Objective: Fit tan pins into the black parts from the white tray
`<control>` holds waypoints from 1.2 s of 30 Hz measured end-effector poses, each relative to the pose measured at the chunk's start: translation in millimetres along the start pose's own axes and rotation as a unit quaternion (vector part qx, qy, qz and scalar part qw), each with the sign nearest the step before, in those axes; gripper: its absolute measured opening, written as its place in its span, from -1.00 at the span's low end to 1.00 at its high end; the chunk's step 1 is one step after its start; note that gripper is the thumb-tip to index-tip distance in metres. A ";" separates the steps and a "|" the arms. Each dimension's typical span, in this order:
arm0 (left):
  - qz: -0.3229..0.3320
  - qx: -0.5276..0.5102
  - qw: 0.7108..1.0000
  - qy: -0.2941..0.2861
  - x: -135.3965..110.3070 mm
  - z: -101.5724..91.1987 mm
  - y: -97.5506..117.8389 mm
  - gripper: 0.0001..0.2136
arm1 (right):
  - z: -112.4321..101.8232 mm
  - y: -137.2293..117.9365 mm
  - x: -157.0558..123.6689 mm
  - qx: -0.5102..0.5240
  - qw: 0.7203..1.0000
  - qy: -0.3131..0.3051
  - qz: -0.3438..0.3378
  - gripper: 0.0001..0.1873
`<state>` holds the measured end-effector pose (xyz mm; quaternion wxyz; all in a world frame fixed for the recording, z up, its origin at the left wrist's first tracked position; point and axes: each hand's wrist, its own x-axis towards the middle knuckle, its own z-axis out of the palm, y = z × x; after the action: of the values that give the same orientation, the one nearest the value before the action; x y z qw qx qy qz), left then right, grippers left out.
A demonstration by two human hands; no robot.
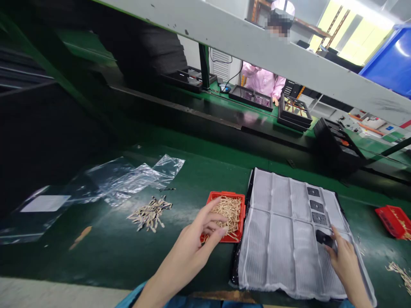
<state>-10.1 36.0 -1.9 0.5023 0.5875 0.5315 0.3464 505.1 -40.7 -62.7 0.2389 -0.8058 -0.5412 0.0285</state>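
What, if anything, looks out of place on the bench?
A loose pile of tan strips lies on the bench, left of the red tray beneath the left hand. Similar pieces fill that tray, so it looks odd, though possibly deliberate.

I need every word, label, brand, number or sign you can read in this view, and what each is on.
None: no text can be read.
White label among the clear plastic bags: no print can be made out.
Black parts on the white tray: any markings are too small to read.
Black part in the right hand: too blurred to tell.
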 end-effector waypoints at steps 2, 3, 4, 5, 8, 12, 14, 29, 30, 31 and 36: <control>0.005 -0.014 1.000 0.015 0.3 0.2 1.9 -0.44 | -6.1 4.4 1.2 -0.010 1.000 0.004 0.005 -0.28; 0.003 -0.021 1.000 0.020 -0.7 0.8 3.1 -0.45 | -10.5 2.7 0.4 -0.015 1.000 0.005 0.010 -0.27; -0.001 -0.029 0.999 0.020 -2.4 2.5 4.6 -0.46 | -14.5 -3.2 -2.2 -0.010 1.000 0.007 0.018 -0.26; -0.009 -0.040 0.999 0.014 -4.8 5.6 6.4 -0.48 | -16.9 -14.3 -7.1 0.014 0.999 0.009 0.029 -0.26; -0.038 -0.104 0.992 -0.065 -13.3 27.5 11.9 -0.53 | -5.8 -83.9 -37.0 0.224 0.971 0.006 0.088 -0.21; -0.062 -0.278 0.950 -0.129 -14.6 71.8 16.7 -0.50 | 49.9 -222.0 -94.0 0.487 0.862 -0.039 0.134 -0.22; -0.092 -0.321 0.941 -0.051 -9.5 84.2 18.1 -0.62 | 76.8 -274.0 -112.7 0.550 0.825 -0.044 0.122 -0.31; -0.049 -0.157 0.983 -0.088 -1.0 23.8 29.7 -0.90 | 54.4 -328.8 -67.9 0.540 0.827 -0.149 0.034 -0.38; -0.063 -0.176 0.978 -0.089 -0.8 22.0 28.1 -0.86 | 56.4 -329.3 -67.4 0.548 0.823 -0.146 0.035 -0.38; -0.083 -0.201 0.972 -0.092 -0.5 20.7 26.1 -0.80 | 58.0 -328.8 -67.4 0.555 0.819 -0.140 0.038 -0.38; -0.105 -0.242 0.962 -0.074 -0.5 22.2 20.8 -0.63 | 58.5 -323.5 -76.6 0.522 0.846 -0.103 0.033 -0.55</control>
<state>16.5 32.0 12.5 0.7009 0.4130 0.4519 0.3660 178.0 9.4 3.8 0.5659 -0.5723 -0.4407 0.3975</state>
